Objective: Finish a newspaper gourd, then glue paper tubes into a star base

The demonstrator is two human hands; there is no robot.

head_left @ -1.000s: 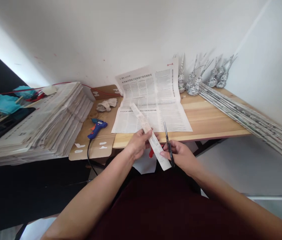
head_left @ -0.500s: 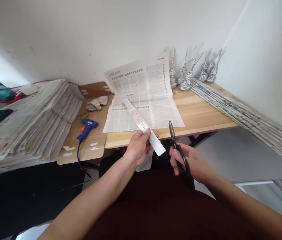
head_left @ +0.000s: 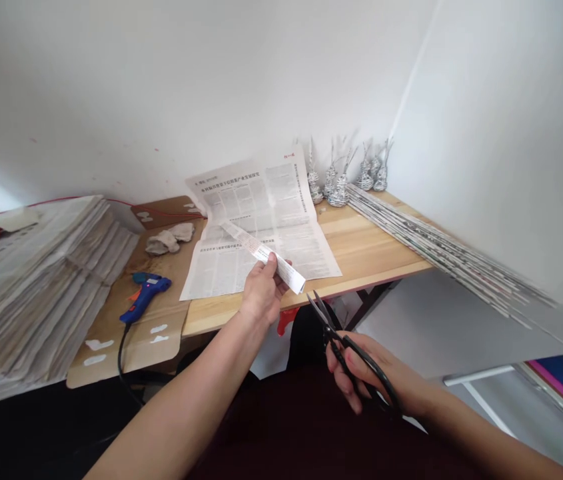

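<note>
My left hand (head_left: pixel 261 291) pinches a long folded strip of newspaper (head_left: pixel 263 255) near its lower end, above the front edge of the wooden table (head_left: pixel 376 247). The strip slants up to the left over an open newspaper sheet (head_left: pixel 256 227) that lies on the table and leans against the wall. My right hand (head_left: pixel 366 377) grips black scissors (head_left: pixel 348 347) by the handles below the table edge. Their blades stand slightly apart and point up-left toward the strip's end without touching it.
A tall stack of newspapers (head_left: pixel 26 280) fills the left. A blue glue gun (head_left: pixel 145 295) and a crumpled cloth (head_left: pixel 170 238) lie on a cardboard sheet (head_left: pixel 126 347). Rolled paper sticks (head_left: pixel 441 250) run along the right wall, with several small woven paper figures (head_left: pixel 341 183) at the back corner.
My right hand has drawn the scissors down and to the right, away from the strip. The left hand kept the strip and lifted it slightly. The view swung right.
</note>
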